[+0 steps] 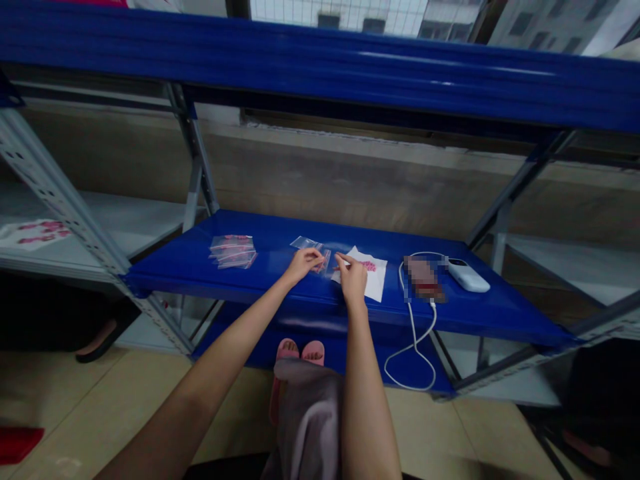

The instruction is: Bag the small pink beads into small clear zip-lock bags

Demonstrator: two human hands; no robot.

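Observation:
My left hand (pixel 303 263) has its fingers closed on the edge of a small clear zip bag (pixel 320 261) with reddish edging, over the blue shelf. Just right of the bag, my right hand (pixel 352 273) is above the left part of a white paper sheet (pixel 376 288), its thumb and index finger near each other; whether something small is between them cannot be made out. Small pink pieces (pixel 369 266) lie on the paper. Another clear bag (pixel 304 243) lies flat behind my left hand. A fanned stack of clear bags (pixel 233 253) with pink edges rests at the left.
The blue shelf (pixel 270 227) holds a blurred-out phone (pixel 425 277) with a white cable (pixel 411 320) hanging over the front edge, and a white power bank (pixel 469 275). A blue beam (pixel 320 73) crosses above. Grey posts stand at both sides. Other people's feet show at far left and right.

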